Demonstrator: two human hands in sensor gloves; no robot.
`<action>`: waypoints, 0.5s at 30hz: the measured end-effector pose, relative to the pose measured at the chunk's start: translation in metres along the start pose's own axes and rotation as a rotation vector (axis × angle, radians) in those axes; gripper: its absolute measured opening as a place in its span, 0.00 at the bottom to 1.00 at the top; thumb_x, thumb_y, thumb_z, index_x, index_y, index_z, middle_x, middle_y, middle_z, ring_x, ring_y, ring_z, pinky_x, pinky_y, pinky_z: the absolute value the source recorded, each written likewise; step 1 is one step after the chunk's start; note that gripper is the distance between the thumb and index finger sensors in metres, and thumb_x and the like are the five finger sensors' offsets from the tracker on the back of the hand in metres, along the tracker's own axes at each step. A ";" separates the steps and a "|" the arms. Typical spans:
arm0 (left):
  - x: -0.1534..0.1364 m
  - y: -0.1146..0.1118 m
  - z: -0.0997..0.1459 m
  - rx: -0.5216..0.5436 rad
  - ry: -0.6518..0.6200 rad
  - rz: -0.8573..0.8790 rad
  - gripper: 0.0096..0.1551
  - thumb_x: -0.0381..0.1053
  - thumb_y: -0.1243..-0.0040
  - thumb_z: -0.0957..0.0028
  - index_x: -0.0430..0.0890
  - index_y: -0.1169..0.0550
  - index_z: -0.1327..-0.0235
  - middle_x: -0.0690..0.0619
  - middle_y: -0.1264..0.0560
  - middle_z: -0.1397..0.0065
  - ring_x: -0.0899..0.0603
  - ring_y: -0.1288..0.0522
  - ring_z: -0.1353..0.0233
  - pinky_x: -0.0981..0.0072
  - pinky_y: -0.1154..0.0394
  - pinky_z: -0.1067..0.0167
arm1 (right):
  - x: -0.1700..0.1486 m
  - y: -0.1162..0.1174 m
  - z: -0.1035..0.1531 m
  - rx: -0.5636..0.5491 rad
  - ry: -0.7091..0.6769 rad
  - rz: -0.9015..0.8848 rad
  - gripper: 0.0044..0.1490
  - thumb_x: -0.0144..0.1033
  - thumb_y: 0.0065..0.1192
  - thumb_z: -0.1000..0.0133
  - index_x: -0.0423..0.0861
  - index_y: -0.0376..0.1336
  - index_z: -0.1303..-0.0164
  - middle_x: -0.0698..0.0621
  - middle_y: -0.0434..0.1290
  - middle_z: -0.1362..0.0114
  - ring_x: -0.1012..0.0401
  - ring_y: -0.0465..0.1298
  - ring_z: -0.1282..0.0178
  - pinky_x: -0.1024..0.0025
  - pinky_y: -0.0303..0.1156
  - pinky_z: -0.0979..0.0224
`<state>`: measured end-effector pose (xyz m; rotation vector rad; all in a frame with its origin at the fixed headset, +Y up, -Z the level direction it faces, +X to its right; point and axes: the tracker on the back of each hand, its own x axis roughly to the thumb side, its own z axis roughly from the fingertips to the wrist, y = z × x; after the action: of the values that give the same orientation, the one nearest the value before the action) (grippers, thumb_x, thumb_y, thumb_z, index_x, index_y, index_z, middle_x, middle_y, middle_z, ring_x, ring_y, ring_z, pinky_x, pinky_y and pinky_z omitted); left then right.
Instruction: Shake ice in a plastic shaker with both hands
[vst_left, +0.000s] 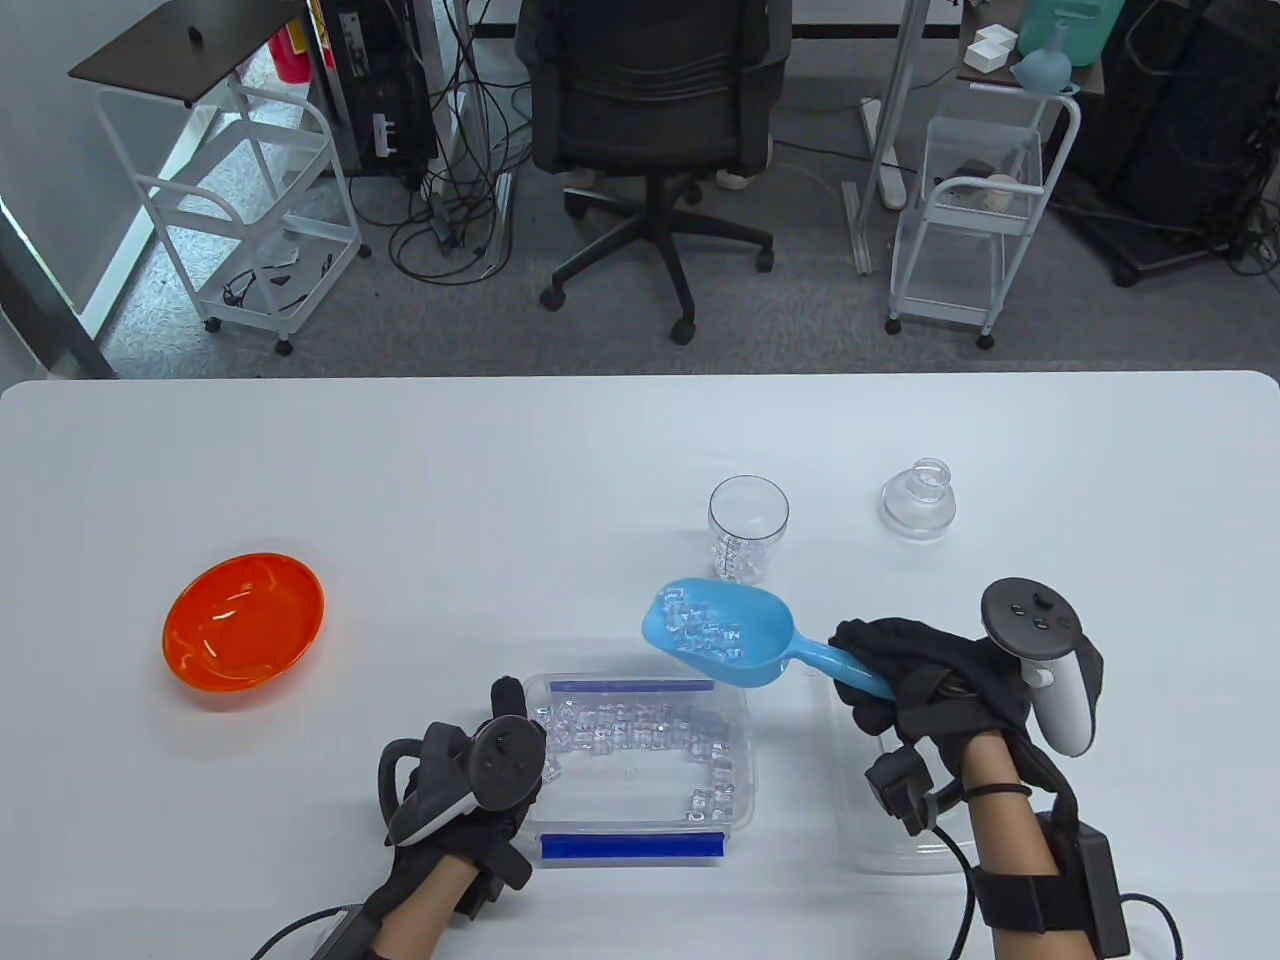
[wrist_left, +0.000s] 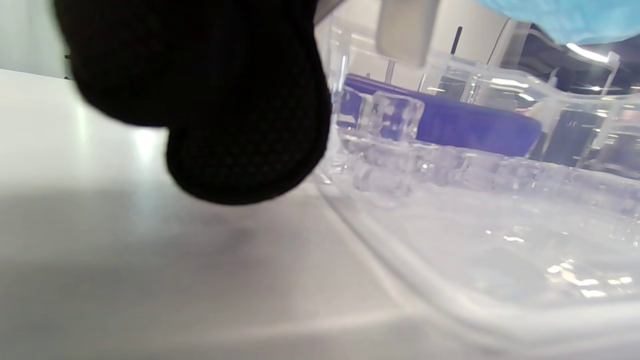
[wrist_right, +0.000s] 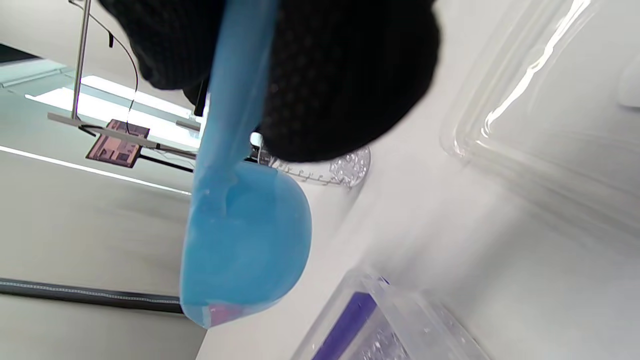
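The clear plastic shaker cup (vst_left: 748, 525) stands upright on the white table with a few ice cubes at its bottom. Its clear domed lid (vst_left: 918, 500) sits apart to the right. My right hand (vst_left: 872, 672) grips the handle of a blue scoop (vst_left: 715, 635) loaded with ice, held just in front of the cup. From below, the scoop (wrist_right: 245, 240) hangs from my gloved fingers (wrist_right: 340, 75), with the cup (wrist_right: 330, 172) behind it. My left hand (vst_left: 508, 705) rests against the left wall of the clear ice container (vst_left: 640, 812), one finger straight along its corner.
An orange bowl (vst_left: 245, 632) sits at the left. A clear flat container lid (vst_left: 890, 820) lies under my right wrist. The ice container (wrist_left: 450, 210) holds several cubes along its far and right sides and has blue clips.
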<state>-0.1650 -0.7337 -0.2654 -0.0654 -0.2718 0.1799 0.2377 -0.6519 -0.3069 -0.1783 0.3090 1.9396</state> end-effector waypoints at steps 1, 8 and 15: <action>0.000 0.000 0.000 0.000 0.000 0.000 0.35 0.48 0.67 0.35 0.22 0.47 0.28 0.33 0.21 0.47 0.44 0.14 0.60 0.64 0.18 0.65 | 0.001 -0.002 0.000 -0.019 0.004 -0.004 0.32 0.46 0.61 0.44 0.35 0.74 0.45 0.45 0.83 0.64 0.60 0.82 0.80 0.80 0.75 0.84; 0.000 0.000 0.000 -0.001 -0.001 0.002 0.35 0.48 0.67 0.35 0.22 0.47 0.28 0.33 0.21 0.47 0.44 0.14 0.60 0.64 0.18 0.65 | 0.014 -0.017 0.002 -0.207 0.045 -0.012 0.31 0.46 0.61 0.44 0.35 0.74 0.44 0.45 0.83 0.63 0.60 0.82 0.79 0.79 0.75 0.83; 0.000 0.000 0.000 0.000 0.000 0.000 0.35 0.48 0.67 0.35 0.22 0.47 0.28 0.33 0.21 0.47 0.43 0.14 0.60 0.64 0.18 0.65 | 0.024 -0.023 0.004 -0.313 0.059 -0.001 0.32 0.47 0.60 0.43 0.36 0.73 0.42 0.46 0.83 0.62 0.60 0.82 0.78 0.80 0.75 0.82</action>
<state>-0.1648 -0.7334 -0.2651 -0.0654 -0.2714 0.1802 0.2497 -0.6214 -0.3124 -0.4409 0.0416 1.9763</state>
